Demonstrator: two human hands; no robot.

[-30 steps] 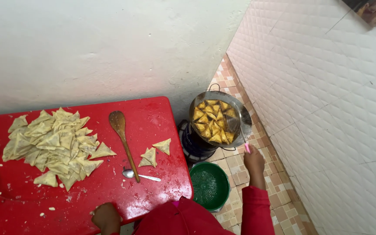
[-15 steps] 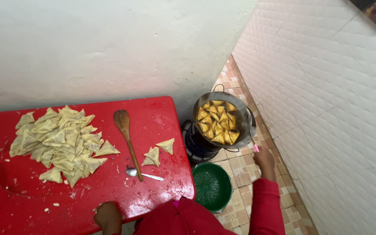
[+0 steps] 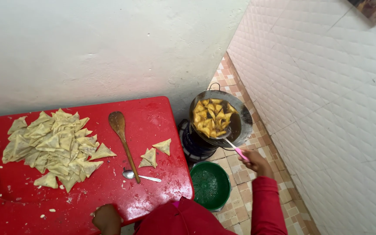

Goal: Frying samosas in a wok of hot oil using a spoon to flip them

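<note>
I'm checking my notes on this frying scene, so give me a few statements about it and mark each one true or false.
1. The right hand holds a pink-handled utensil that reaches into the frying pan. True.
2. The frying pan stands on the red table. False: it sits on a dark stove on the tiled floor beside the table.
3. The wooden spoon lies on the table, untouched by either hand. True.
4. The green colander is filled with fried pieces. False: it looks empty.
5. The left hand rests at the table's near edge. True.
6. The pile of folded triangular pastries lies on the table's right end. False: it lies on the left part.
</note>
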